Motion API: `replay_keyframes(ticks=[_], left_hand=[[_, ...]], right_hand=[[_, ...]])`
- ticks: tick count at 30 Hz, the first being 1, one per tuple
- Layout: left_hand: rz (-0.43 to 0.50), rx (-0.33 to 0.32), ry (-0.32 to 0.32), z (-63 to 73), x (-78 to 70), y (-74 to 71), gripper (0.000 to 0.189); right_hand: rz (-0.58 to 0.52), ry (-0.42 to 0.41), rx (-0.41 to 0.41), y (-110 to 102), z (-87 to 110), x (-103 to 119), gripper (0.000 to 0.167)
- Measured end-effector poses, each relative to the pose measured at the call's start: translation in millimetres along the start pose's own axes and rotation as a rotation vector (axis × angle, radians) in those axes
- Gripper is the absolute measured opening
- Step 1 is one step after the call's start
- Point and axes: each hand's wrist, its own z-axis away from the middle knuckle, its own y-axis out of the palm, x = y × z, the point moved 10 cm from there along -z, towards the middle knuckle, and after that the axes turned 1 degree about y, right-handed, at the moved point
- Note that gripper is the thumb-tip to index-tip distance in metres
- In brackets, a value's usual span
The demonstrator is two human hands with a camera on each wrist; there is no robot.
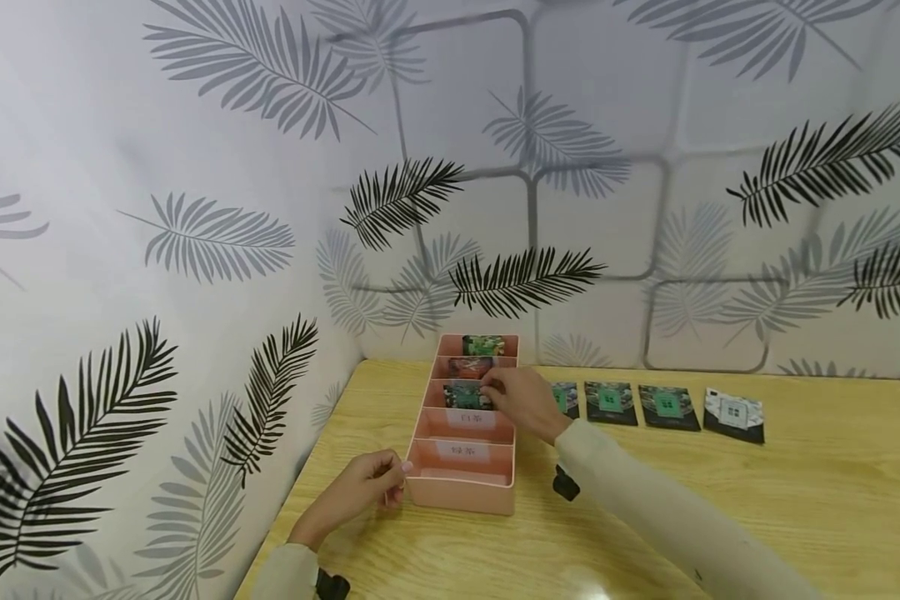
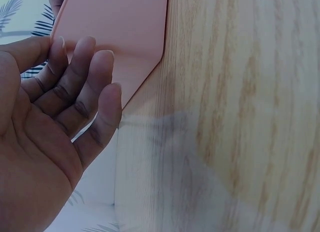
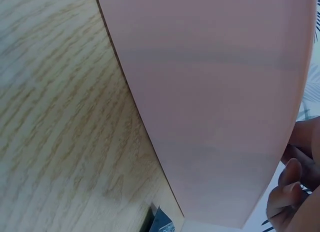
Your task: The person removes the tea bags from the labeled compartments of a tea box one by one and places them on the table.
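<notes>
A long pink divided box (image 1: 461, 496) stands on the table, its compartments running away from me. My left hand (image 1: 371, 483) pinches the rim at the box's near left corner between thumb and index finger; in the left wrist view the other fingers (image 2: 102, 74) curl loosely beside the wall. Over the third compartment from the back, my right hand (image 1: 523, 400) pinches the right end of a dark green tea sachet (image 1: 465, 395). Behind it, a red sachet (image 1: 471, 367) and a green sachet (image 1: 483, 345) fill the two rear compartments. The right wrist view shows mostly the box's outer wall, with fingertips over its rim.
Right of the box, several sachets lie in a row: one (image 1: 567, 400) partly behind my right hand, two dark ones with green labels (image 1: 611, 402) (image 1: 669, 407), and a white-and-black one (image 1: 733, 414). The two nearest compartments carry white labels (image 1: 462, 451). A leaf-patterned wall borders the table.
</notes>
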Motion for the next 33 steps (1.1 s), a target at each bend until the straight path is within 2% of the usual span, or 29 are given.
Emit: replay_keyframes(ticks=[5, 14, 26, 33], left_hand=[[0.003, -0.005, 0.004, -0.7, -0.3, 0.1, 0.04], [0.002, -0.005, 0.011, 0.2, -2.1, 1.1, 0.039], [0.008, 0.003, 0.019, 0.0, -2.3, 1.1, 0.039], [-0.001, -0.003, 0.013, -0.9, -1.9, 0.7, 0.04]], right_hand=[[-0.02, -0.022, -0.06, -11.1, -1.4, 2.5, 0.008], [-0.073, 0.028, -0.134, -31.4, 0.4, -1.5, 0.013], [-0.084, -0.016, -0.253, -66.9, 10.3, 2.6, 0.017], [-0.106, 0.006, -0.277, -84.1, 16.7, -4.3, 0.017]])
